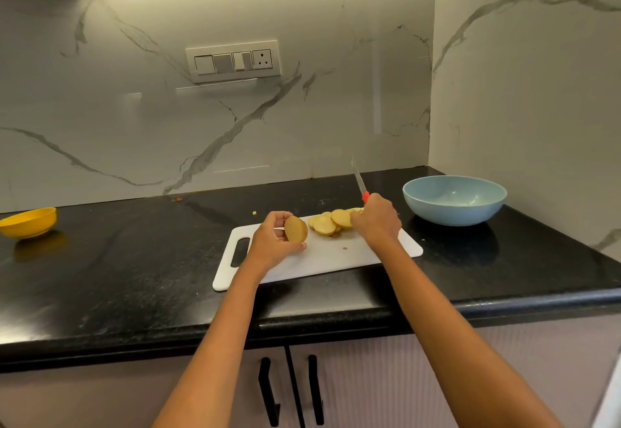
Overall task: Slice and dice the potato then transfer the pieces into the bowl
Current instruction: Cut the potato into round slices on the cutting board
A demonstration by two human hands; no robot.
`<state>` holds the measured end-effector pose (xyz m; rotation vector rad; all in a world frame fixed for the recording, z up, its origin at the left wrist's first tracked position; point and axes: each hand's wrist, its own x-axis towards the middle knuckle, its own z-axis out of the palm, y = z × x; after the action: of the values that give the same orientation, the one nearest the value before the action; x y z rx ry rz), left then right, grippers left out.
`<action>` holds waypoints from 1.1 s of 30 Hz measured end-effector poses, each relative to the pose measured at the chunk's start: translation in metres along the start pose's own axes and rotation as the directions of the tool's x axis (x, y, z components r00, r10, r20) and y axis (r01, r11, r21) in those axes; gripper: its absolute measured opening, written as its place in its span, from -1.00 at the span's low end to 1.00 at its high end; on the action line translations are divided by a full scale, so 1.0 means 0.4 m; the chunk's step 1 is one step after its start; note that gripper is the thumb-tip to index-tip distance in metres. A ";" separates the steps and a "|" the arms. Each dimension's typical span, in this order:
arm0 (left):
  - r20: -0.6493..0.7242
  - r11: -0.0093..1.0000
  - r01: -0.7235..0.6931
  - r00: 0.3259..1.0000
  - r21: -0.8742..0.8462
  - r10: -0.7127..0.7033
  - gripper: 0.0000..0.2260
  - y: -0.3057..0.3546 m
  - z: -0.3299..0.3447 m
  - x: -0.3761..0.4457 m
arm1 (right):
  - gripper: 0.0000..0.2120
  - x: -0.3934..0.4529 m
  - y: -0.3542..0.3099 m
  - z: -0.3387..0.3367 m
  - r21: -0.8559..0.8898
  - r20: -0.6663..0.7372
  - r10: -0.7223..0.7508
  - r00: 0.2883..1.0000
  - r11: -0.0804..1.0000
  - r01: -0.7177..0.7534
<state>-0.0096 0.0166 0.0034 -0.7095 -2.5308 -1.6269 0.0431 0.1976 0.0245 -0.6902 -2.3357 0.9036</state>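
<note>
On a white cutting board point(336, 258) lies a row of several round potato slices point(331, 222). My left hand point(270, 239) holds the remaining potato end piece point(296, 229) upright at the board's left part, its cut face turned right. My right hand point(376, 221) grips a red-handled knife point(360, 182), blade pointing up and away, just right of the slices. A light blue bowl point(454, 199) stands on the black counter to the right of the board; nothing shows inside it.
A yellow bowl point(28, 222) sits at the counter's far left. Small scraps point(254, 213) lie on the counter behind the board. Marble walls close the back and right side. Cabinet doors with black handles point(268, 390) are below the counter edge.
</note>
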 end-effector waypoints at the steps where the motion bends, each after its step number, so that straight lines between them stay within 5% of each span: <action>1: 0.015 1.000 -0.003 1.000 -0.009 0.003 -0.46 0.000 -0.001 -0.001 | -0.68 -0.003 -0.004 0.003 0.006 -0.017 -0.029 0.999 1.000 0.030; 12: 0.071 0.995 -0.079 0.995 0.057 0.075 -0.48 -0.005 -0.006 -0.003 | -0.63 -0.039 -0.019 0.029 0.049 0.029 -0.182 0.983 0.982 0.181; 20: -0.111 0.990 -0.085 0.989 0.113 0.097 -0.62 -0.001 0.002 -0.014 | -0.67 -0.065 -0.029 0.033 0.020 0.080 -0.208 0.975 0.978 0.207; 28: -0.111 0.991 -0.128 0.985 0.025 0.130 -0.67 0.001 -0.001 -0.020 | -0.71 -0.129 -0.058 0.026 -0.035 0.182 -0.295 0.938 0.952 0.306; 33: -0.162 0.992 -0.123 0.979 0.000 0.121 -0.71 -0.005 -0.006 -0.016 | -0.77 -0.182 -0.070 0.008 -0.081 0.323 -0.226 0.919 0.961 0.265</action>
<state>-0.0052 0.0119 0.0010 -0.6885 -2.3213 -1.5886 0.0864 0.1328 0.0212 -0.3017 -2.7021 0.8048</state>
